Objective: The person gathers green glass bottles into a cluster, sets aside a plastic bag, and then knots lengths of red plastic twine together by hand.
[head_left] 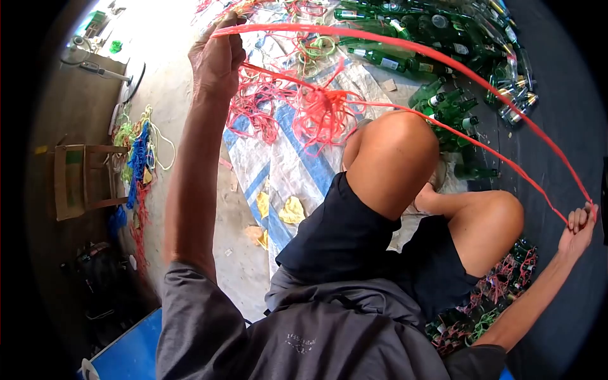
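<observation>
A long red cord (443, 60) stretches in an arc between my two raised hands. My left hand (216, 56), at the upper left, is closed on it. My right hand (579, 221), far out at the right edge, has its fingers closed on the cord's other side. A second, thinner stretch of the cord runs lower, from my right hand past my knee towards a loose red tangle (326, 107). That tangle hangs or lies in front of my knees, above a white and blue sheet (256, 177); which of the two I cannot tell.
Many green bottles (386, 61) lie at the upper right, with more beside my knee. Net-wrapped bottles (500, 285) are at the lower right. A wooden chair (88, 177), a bundle of coloured cords (140, 158) and a black bag (98, 269) stand left. Yellow scraps (292, 210) lie on the sheet.
</observation>
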Available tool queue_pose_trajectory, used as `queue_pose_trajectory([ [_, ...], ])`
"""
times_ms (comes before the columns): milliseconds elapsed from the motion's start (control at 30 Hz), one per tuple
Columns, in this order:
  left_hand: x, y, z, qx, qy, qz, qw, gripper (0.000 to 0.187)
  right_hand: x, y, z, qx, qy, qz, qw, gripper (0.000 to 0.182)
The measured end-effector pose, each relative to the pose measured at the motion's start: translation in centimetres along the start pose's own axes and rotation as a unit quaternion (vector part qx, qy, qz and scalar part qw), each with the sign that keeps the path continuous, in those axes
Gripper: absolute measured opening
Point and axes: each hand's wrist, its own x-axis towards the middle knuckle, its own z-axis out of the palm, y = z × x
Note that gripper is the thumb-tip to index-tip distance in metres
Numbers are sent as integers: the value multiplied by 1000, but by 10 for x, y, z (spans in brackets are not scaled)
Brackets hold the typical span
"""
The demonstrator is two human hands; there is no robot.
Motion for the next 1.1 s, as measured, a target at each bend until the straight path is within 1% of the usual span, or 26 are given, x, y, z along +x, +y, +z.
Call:
queue_pose_trajectory([
  [67,-9,11,8,-10,-22,22,999,24,-8,3,-13,10,-11,25,1000,27],
  [167,-12,15,4,-5,-35,17,999,26,-25,6,-27,16,-15,59,998,27],
  [233,-13,14,2,-2,-55,22,998,27,-37,8,-32,-3,8,59,998,27],
  [300,-17,18,8,-1,-41,35,999,26,-48,11,-32,-37,40,52,997,26],
  [333,-18,21,13,-1,-35,43,998,26,-51,10,-31,-39,40,57,997,27],
  [367,-28,32,34,4,24,41,999,26,-53,9,-31,-42,40,64,996,28],
  [467,-23,36,26,-9,-59,68,996,18,-65,4,-30,-22,12,79,997,28],
  [500,-35,43,31,-53,-78,93,991,18,-70,3,-29,-12,-3,84,996,28],
  [567,-36,51,26,40,-65,117,990,22,-85,5,-26,-52,8,115,992,28],
  [633,-45,58,25,-34,-72,84,993,23,-99,7,-19,-79,40,126,988,26],
  [667,-49,63,18,-87,-107,69,988,24,-103,7,-27,-72,35,123,989,25],
  [733,-66,72,13,-108,-122,69,984,26,-116,7,-48,-57,25,113,992,25],
  [767,-74,75,7,-125,-198,80,969,28,-123,6,-53,-82,39,117,989,24],
  [800,-85,80,6,-181,-249,65,949,28,-131,6,-57,-105,53,119,986,24],
  [867,-112,91,6,-154,-206,79,963,29,-147,7,-68,-135,73,130,980,24],
  [933,-142,94,8,-108,-211,127,963,30,-160,12,-86,-147,83,147,975,25],
  [967,-156,89,5,-79,-224,145,961,32,-168,12,-98,-167,58,169,969,24],
  [1000,-171,86,3,-34,-231,158,959,34,-175,16,-98,-202,66,180,961,23],
  [1067,-203,74,3,35,-192,166,967,39,-191,23,-96,-271,80,200,938,22],
  [1100,-219,68,-6,70,-193,161,965,36,-195,21,-99,-299,51,228,925,23],
])
